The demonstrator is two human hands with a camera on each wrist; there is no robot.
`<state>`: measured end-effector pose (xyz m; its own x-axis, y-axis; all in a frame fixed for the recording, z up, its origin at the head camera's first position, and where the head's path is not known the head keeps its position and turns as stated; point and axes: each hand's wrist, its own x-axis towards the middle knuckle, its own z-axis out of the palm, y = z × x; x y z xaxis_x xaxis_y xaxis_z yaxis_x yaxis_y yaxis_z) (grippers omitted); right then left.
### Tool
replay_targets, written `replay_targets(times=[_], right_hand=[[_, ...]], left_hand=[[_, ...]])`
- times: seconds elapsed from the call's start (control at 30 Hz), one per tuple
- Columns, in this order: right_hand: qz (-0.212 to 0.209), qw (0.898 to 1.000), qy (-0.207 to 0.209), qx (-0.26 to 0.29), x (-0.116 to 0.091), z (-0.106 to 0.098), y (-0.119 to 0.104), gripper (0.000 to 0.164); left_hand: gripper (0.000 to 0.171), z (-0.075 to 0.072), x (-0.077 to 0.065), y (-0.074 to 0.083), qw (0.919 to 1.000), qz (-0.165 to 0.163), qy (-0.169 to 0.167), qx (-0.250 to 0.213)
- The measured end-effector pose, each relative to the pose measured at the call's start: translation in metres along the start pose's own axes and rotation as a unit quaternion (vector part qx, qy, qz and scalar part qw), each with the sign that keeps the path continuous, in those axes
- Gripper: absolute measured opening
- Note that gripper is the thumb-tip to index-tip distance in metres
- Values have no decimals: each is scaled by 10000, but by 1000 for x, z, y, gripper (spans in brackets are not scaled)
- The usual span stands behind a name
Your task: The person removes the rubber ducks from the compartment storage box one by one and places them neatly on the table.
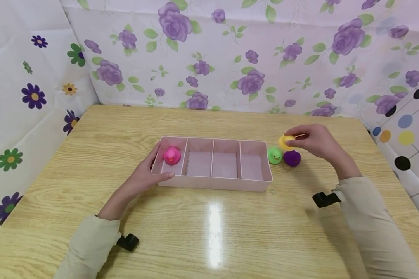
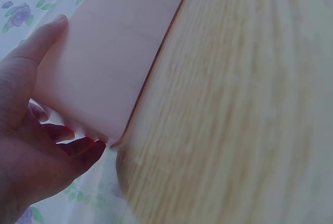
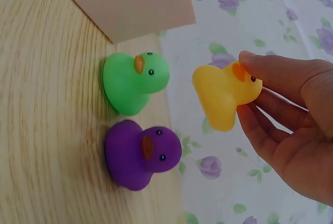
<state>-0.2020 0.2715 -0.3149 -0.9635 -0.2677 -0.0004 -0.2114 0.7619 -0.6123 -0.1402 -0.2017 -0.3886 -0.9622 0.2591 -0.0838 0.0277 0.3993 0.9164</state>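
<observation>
The yellow duck is up off the table, pinched in the fingers of the right hand. Below them sit a green duck and a purple duck. The left hand grips the box at one end, with a pink duck inside, near its fingers.

Pale wood-grain table below. White purple-rose sheet behind; white daisy-print sheet left, white dotted-grid sheet right.

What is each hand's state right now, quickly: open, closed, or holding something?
Left hand: holding the pink tray by one end.
Right hand: holding the yellow duck by its head.
</observation>
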Motion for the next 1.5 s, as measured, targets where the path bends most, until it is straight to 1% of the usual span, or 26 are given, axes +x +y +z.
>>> replay_targets(times=[0.23,0.43,0.63,0.77,0.93,1.13,1.4,1.5], right_hand=[[301,9995,23,22,-5,-11,12,47],[479,9988,-53,87,-8,-15,22,52],[696,9975,-36,62,-13,-20,34,57],[833,9964,-43,145,-16,-20,41,58],[909,9957,-50,160,-18,-21,49,57],[1053,9940,-160,239,-24,-22,61,60],[1211,9914,-329,373,-33,-16,80,63],[1247,9907,-331,423,-35,-14,85,63]], left_hand=[[105,0,2,0,10000,26,-8,-9],[105,0,1,1,10000,51,3,-39],[105,0,1,0,10000,47,-10,-32],[106,0,1,0,10000,26,-9,-23],[107,0,0,1,10000,-12,-20,0],[108,0,-1,2,10000,-34,-17,-2],[108,0,-1,1,10000,-49,8,42],[108,0,-1,1,10000,-53,13,38]])
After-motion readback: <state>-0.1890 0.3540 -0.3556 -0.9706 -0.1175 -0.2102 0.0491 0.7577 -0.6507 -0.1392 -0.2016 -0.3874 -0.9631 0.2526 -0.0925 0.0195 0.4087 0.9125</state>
